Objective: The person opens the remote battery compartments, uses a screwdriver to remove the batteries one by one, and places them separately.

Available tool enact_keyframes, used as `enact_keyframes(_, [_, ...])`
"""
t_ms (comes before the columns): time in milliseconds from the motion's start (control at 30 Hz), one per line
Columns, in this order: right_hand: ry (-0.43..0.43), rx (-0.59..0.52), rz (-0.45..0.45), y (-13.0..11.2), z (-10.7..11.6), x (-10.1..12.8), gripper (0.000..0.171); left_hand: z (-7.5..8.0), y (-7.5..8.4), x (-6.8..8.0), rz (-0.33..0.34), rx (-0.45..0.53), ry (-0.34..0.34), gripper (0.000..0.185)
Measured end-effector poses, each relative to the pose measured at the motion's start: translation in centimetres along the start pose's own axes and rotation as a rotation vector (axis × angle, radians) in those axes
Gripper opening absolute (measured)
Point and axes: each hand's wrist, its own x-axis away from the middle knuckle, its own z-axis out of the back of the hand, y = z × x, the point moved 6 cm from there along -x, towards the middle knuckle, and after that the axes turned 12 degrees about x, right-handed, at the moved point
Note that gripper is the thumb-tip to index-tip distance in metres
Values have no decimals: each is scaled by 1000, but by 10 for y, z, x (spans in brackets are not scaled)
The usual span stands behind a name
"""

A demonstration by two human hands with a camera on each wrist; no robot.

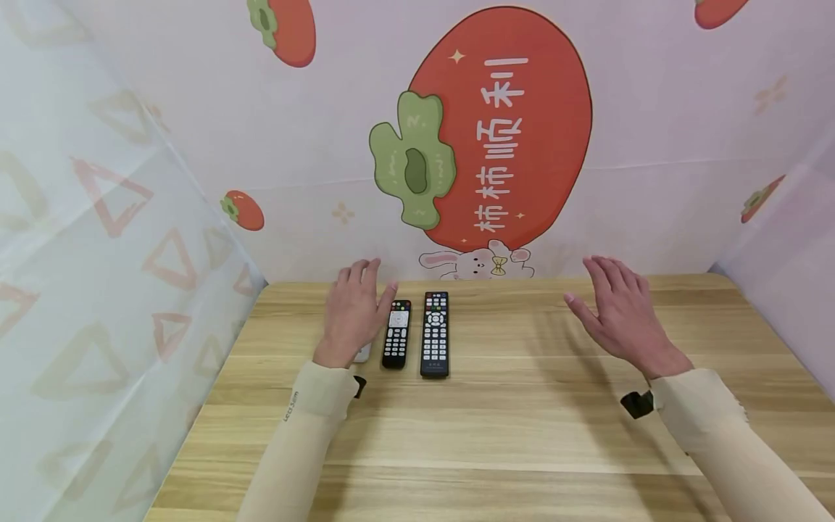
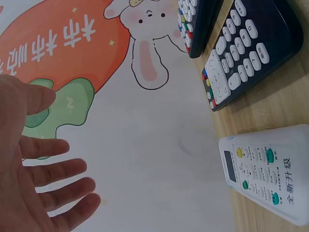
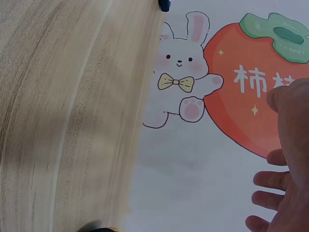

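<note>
My left hand (image 1: 353, 312) hovers over the left part of the table, fingers extended and thumb apart, holding nothing. Below it lies a white remote control (image 2: 260, 171), mostly hidden by the hand in the head view. Just right of that hand is a short black remote control (image 1: 396, 335) with white keys. Beside it lies a longer black remote control (image 1: 435, 335), roughly parallel. Well to the right, my right hand (image 1: 620, 315) is held above the table with its fingers extended and nothing in its grasp.
The wood-grain table (image 1: 496, 435) meets a backdrop (image 1: 313, 217) printed with persimmons and a rabbit. Another patterned sheet (image 1: 98, 290) borders the left side. At the bottom of the right wrist view, a dark object (image 3: 99, 229) is cut off and its kind is unclear.
</note>
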Motion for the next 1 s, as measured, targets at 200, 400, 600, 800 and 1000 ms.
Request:
enact_keyframes(200, [-70,-22,-15,-1,-4,3,57,-10,2,1,30,28,-95,54])
enact_keyframes(400, [-104,-45,-23,-3,-8,6,52,-18,9,2,23,52,-131,49])
enact_keyframes(600, [-113,-65,-2,-8,-13,10,48,-31,18,4,58,81,-220,50])
enact_keyframes(800, [-118,-76,10,-11,-18,12,46,-49,28,7,94,163,-307,57])
enact_keyframes(1000, [-133,-79,17,-15,-23,14,45,-67,35,8,128,146,-361,61])
